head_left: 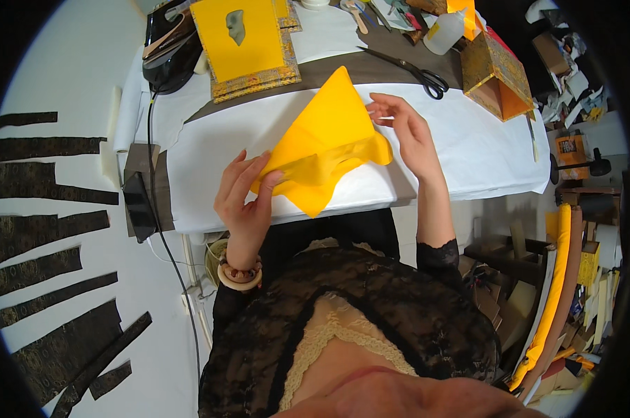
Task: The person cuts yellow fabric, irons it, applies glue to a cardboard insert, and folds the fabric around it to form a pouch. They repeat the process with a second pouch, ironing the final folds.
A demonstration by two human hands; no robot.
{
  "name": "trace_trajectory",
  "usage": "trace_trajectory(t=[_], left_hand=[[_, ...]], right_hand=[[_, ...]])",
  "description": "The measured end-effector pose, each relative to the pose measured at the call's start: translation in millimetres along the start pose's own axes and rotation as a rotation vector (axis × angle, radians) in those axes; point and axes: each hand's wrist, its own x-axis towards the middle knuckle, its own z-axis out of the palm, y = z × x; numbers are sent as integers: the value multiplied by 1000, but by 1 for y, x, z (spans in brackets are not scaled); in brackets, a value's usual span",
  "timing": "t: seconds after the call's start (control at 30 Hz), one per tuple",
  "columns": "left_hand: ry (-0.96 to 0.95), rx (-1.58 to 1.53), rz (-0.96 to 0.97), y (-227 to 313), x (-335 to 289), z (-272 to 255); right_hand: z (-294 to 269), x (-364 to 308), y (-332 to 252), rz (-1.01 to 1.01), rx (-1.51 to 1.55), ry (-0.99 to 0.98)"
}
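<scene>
A piece of bright yellow cloth (329,125) is held up over the white table covering, its pointed top away from me and its lower edge loosely folded and wavy. My left hand (245,196) pinches its left edge between thumb and fingers. Beside the right edge, my right hand (409,136) has its fingers apart and slightly bent. The fingertips are close to the cloth, and nothing shows in that hand. Whether something stiff lies under the cloth is hidden.
Black scissors (416,73) lie beyond the cloth. A patterned open box (496,76) and a white squeeze bottle (444,33) stand far right. Yellow panels with patterned borders (242,49) and a black iron-like device (168,49) are far left. A cable (152,160) runs down beside dark fabric strips (67,341).
</scene>
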Motion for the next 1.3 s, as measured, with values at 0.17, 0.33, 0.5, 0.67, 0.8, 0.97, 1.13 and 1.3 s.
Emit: trace_trajectory(t=[0.17,0.33,0.5,0.67,0.8,0.97,1.13,1.3], left_hand=[[-22,13,15,-2,-3,-4],[-8,37,-66,3,-5,-3],[25,47,-129,4,-9,-4],[49,13,-200,1,-19,-4],[49,-3,-187,2,-20,-6],[30,-20,-194,1,-18,-7],[19,-49,-165,-4,-18,-8],[19,-81,-173,-6,-17,-9]], right_hand=[[17,20,-14,423,105,-66],[8,43,-7,489,243,-137],[15,43,-24,473,468,-179],[5,35,-15,398,424,-168],[-6,21,-14,372,351,-318],[-21,12,-2,293,346,-336],[-23,12,1,263,286,-309],[-26,12,1,225,296,-297]])
